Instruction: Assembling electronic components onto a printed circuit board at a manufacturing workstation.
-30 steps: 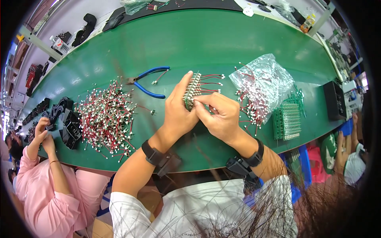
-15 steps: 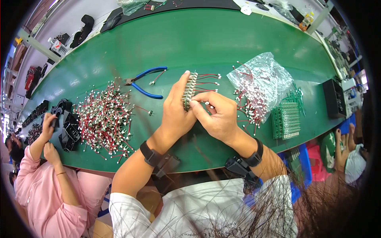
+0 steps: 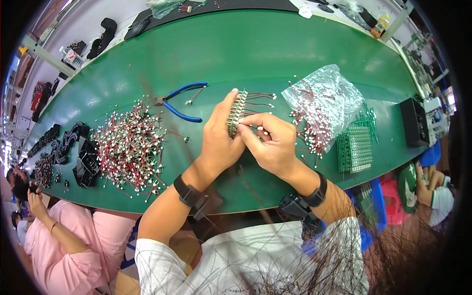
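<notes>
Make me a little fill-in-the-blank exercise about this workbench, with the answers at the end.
The left hand holds a strip of small boards, with wires sticking out toward the picture's ____.
The pliers have ____ handles.
The large heap of wired parts lies to the strip's ____.
The tabletop is ____.

Missing words: right; blue; left; green.

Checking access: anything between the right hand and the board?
Nothing visible. The right hand is at the near end of the board, held in the left hand; red wires jut from the far part.

White short sleeves (image 3: 158,263), black wristbands (image 3: 183,188)
</notes>
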`<act>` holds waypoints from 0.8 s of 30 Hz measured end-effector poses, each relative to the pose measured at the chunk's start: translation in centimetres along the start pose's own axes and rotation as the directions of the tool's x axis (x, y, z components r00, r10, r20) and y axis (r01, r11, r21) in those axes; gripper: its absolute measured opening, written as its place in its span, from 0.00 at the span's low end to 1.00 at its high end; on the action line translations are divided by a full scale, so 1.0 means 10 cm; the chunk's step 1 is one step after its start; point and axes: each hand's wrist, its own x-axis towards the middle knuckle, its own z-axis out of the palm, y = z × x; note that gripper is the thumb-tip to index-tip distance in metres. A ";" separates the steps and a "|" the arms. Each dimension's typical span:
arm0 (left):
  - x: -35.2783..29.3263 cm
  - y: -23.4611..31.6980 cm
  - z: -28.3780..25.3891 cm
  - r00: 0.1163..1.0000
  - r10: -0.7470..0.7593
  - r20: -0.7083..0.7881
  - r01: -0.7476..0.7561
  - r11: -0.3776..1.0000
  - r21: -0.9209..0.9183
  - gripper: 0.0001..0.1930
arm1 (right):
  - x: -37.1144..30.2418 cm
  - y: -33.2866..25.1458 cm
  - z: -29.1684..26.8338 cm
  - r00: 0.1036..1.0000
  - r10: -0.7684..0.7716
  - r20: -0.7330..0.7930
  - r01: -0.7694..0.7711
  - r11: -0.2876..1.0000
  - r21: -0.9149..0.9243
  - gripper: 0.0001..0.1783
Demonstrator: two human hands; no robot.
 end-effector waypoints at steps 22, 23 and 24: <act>-0.01 0.02 0.00 0.998 0.041 -0.038 -0.040 0.999 0.020 0.35 | -0.01 0.01 0.02 0.998 -0.063 0.008 0.063 0.997 -0.039 0.04; -0.01 0.02 0.00 0.998 0.040 -0.038 -0.039 0.999 0.009 0.35 | -0.01 0.01 0.02 0.998 -0.064 0.011 0.065 0.997 -0.030 0.04; -0.01 0.02 0.00 0.999 0.039 -0.038 -0.039 0.999 -0.002 0.35 | -0.01 0.02 0.02 0.998 -0.066 0.014 0.066 0.998 -0.020 0.04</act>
